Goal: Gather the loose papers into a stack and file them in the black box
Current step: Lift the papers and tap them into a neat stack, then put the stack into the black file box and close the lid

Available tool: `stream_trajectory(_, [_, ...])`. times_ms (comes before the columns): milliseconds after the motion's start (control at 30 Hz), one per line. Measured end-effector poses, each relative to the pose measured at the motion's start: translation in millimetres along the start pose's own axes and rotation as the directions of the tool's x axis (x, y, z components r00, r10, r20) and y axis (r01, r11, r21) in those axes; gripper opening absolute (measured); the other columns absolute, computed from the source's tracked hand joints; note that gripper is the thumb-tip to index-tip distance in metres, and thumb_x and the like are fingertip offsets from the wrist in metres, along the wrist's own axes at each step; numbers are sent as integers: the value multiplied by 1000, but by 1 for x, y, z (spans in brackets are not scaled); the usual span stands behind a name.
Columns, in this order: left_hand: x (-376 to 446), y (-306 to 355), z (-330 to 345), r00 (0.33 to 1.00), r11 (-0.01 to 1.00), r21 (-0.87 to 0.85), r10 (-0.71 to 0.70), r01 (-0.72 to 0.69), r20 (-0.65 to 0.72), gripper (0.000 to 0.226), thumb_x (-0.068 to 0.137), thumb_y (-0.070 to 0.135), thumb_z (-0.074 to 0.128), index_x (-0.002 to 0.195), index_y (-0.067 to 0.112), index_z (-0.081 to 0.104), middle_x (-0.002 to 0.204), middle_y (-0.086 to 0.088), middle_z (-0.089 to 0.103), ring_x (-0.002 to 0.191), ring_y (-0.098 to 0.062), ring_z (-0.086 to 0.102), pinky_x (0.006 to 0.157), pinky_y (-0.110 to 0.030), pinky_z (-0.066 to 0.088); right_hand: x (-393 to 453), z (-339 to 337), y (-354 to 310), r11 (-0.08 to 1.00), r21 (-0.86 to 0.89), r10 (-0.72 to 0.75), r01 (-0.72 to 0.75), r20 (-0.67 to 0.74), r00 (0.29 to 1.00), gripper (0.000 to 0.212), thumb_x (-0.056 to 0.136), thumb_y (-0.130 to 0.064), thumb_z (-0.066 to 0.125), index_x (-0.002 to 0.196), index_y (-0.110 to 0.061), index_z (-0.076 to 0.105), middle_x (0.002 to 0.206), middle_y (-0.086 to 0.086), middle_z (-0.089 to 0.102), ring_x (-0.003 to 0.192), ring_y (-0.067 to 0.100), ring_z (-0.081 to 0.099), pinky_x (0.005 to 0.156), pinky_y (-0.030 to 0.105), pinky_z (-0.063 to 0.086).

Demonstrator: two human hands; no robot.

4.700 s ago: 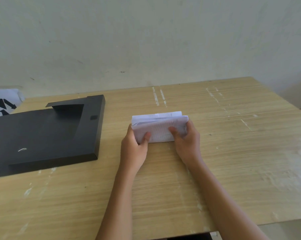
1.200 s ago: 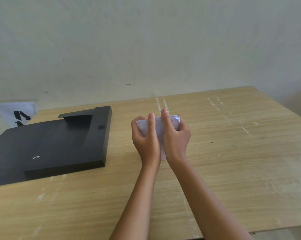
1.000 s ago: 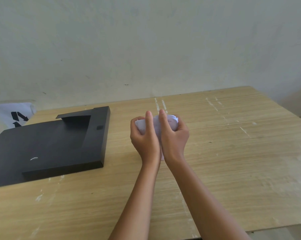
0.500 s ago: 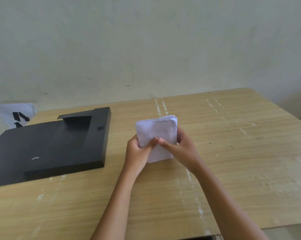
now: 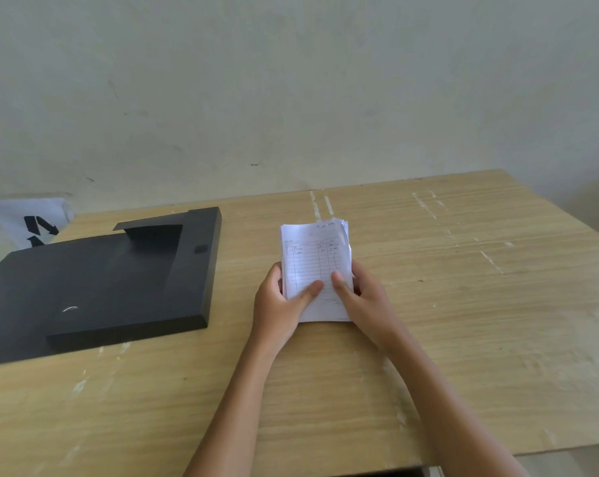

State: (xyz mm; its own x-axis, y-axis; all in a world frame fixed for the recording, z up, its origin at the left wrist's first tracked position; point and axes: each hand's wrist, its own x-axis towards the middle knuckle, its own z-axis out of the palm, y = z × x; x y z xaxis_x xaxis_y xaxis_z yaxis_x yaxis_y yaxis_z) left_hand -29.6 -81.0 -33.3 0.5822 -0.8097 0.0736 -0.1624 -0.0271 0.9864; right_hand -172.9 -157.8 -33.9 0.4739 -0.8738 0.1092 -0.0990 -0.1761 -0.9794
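Note:
A small stack of white lined papers (image 5: pixel 313 256) with handwriting faces me near the middle of the wooden table (image 5: pixel 463 304). My left hand (image 5: pixel 280 304) grips its lower left side, thumb on the top sheet. My right hand (image 5: pixel 363 301) grips the lower right side, thumb also on top. The stack's bottom edge is near the tabletop between my palms. The black box (image 5: pixel 94 284) lies flat and closed at the left of the table, about a hand's width from the papers.
A white sheet or bag with black arrow marks (image 5: pixel 32 222) sits behind the box at the far left. A pale wall runs along the table's far edge. The table's right and near edges are in view.
The stack, earlier held on edge behind my closed hands, has been turned with its written face toward me. My hands have slid down to its lower corners.

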Motion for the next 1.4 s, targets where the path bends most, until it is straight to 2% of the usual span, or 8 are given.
stream_trajectory(200, [-2, -4, 3, 999, 996, 82, 40, -41, 12, 59, 81, 37, 87, 127, 33, 51, 114, 17, 72, 100, 2, 70, 85, -29, 60, 4, 3, 4, 999, -44, 31, -32, -11, 999, 20, 104, -27, 53, 120, -25, 65, 106, -6, 75, 98, 13, 72, 88, 47, 59])
stream_trajectory(433, [-5, -6, 5, 997, 997, 29, 67, -68, 39, 40, 106, 39, 47, 145, 29, 49, 127, 17, 70, 116, -2, 67, 101, -35, 54, 7, 2, 6, 996, 63, 67, -64, -43, 997, 20, 105, -23, 51, 120, -21, 64, 112, -2, 74, 106, 20, 71, 93, 46, 57])
stream_trajectory(567, [-6, -5, 2, 996, 996, 8, 84, -84, 39, 26, 107, 28, 53, 132, 23, 62, 115, 11, 76, 106, -5, 72, 91, -30, 58, 6, 2, 5, 992, 107, 72, -66, -47, 996, 21, 104, -30, 52, 117, -20, 65, 112, 0, 75, 105, 21, 72, 92, 50, 58])
stream_trajectory(700, [-7, -2, 2, 996, 996, 9, 87, -87, -16, 14, 105, 31, 57, 107, 23, 69, 90, 1, 76, 79, -5, 68, 74, -27, 55, 4, 6, 5, 1000, 24, 7, -6, -50, 999, 20, 105, -29, 53, 121, -22, 61, 109, -8, 73, 101, 11, 71, 88, 40, 59])
stream_trajectory(833, [-6, 2, 3, 999, 998, -63, 31, -28, 34, 18, 101, 29, 65, 119, 27, 65, 109, 8, 77, 100, -6, 73, 86, -26, 59, 3, 10, 3, 999, 47, -9, 11, -57, 998, 15, 103, -24, 56, 117, -25, 60, 107, -9, 72, 98, 11, 71, 84, 38, 59])
stream_trajectory(1067, [-4, 1, -2, 1000, 996, -86, 7, -7, -3, 9, 97, 21, 71, 105, 25, 70, 98, 10, 80, 90, -5, 76, 75, -20, 57, 0, 7, 3, 993, 95, -58, 65, -73, 996, 12, 100, -20, 63, 111, -16, 67, 103, 6, 77, 95, 28, 74, 76, 40, 61])
stream_trajectory(1167, [-4, 0, -3, 999, 993, -117, -8, 4, -32, 9, 96, 19, 73, 104, 23, 72, 99, 7, 81, 92, -11, 77, 80, -28, 61, -3, 5, 2, 990, 118, -75, 83, -68, 995, 13, 99, -19, 65, 110, -14, 69, 99, 6, 78, 90, 25, 76, 71, 33, 61])
stream_trajectory(1400, [-2, 5, -6, 999, 992, -116, -45, 43, -14, 14, 97, 17, 71, 111, 22, 71, 104, 5, 80, 96, -12, 77, 83, -31, 61, -3, 3, -4, 984, 176, 28, -25, -14, 1000, 24, 93, -27, 74, 114, -16, 71, 100, 3, 81, 92, 19, 78, 78, 39, 63])
